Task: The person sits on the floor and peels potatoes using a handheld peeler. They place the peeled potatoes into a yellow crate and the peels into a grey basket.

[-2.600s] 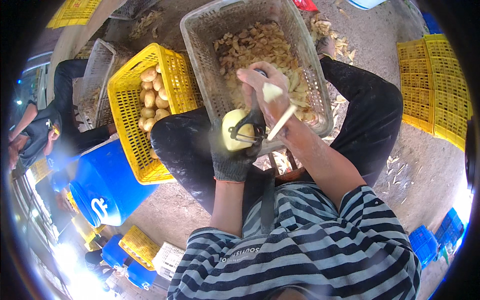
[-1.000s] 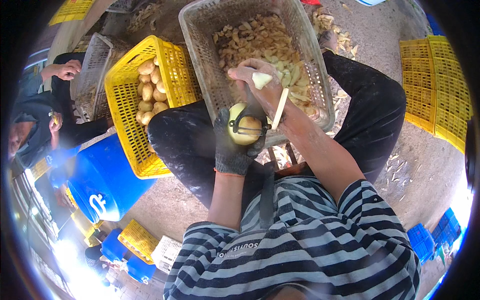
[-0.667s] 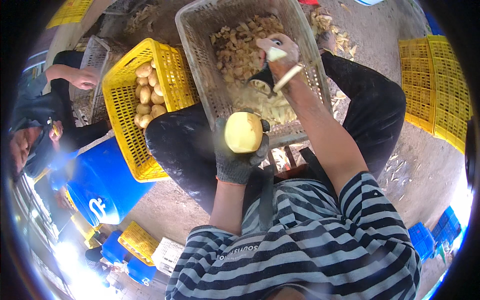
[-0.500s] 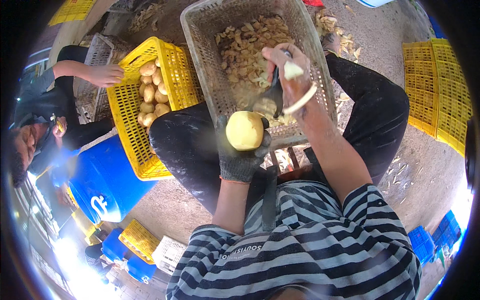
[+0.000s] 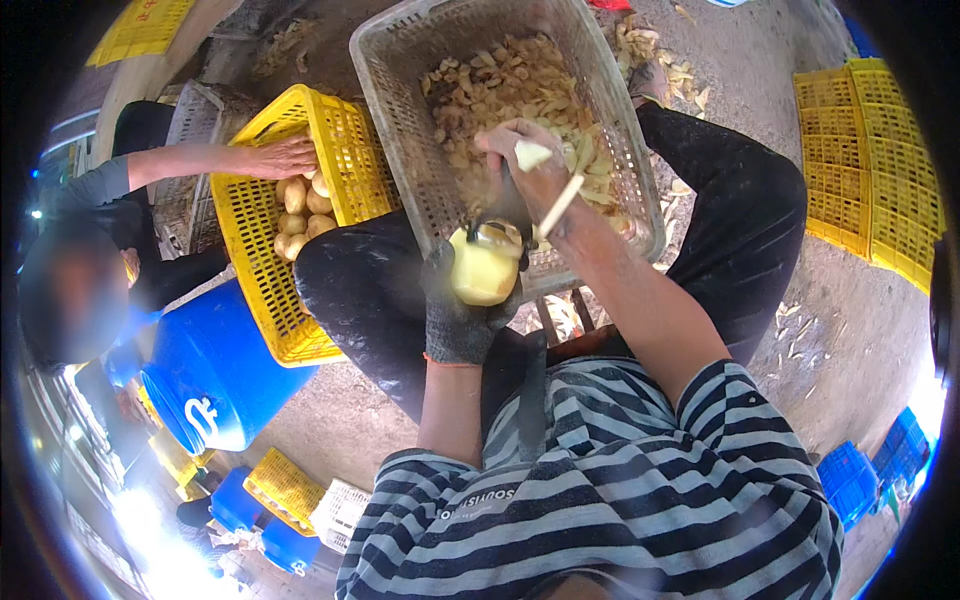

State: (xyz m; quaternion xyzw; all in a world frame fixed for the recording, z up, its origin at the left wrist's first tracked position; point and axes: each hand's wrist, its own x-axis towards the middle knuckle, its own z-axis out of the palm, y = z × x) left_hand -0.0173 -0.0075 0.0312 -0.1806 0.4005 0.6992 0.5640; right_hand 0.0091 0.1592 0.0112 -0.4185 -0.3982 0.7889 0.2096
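My left hand [image 5: 455, 326], in a dark grey knit glove, is closed around a peeled pale-yellow potato [image 5: 478, 277]. My bare right hand [image 5: 530, 170] grips a dark-handled peeler [image 5: 512, 203], whose head lies at the potato's upper side; blur hides the blade's exact contact. A flat scrap of peel [image 5: 531, 154] clings to the back of that hand, and a longer pale strip [image 5: 560, 206] lies across my right wrist. Beneath and beyond my hands stands a grey slatted crate [image 5: 385, 120] with many peelings [image 5: 500, 85] inside.
At left, a yellow crate [image 5: 327, 120] holds several unpeeled potatoes [image 5: 295, 195]; a co-worker's hand [image 5: 285, 157] reaches into it. A blue barrel [image 5: 225, 350] stands nearer me. Yellow crates [image 5: 865, 165] are stacked at right, blue crates [image 5: 848, 485] at lower right. Peelings litter the floor.
My right hand has moved down and left, bringing the peeler from beside the potato onto its upper side. The co-worker's hand has gone from the yellow crate's rim to over its potatoes.
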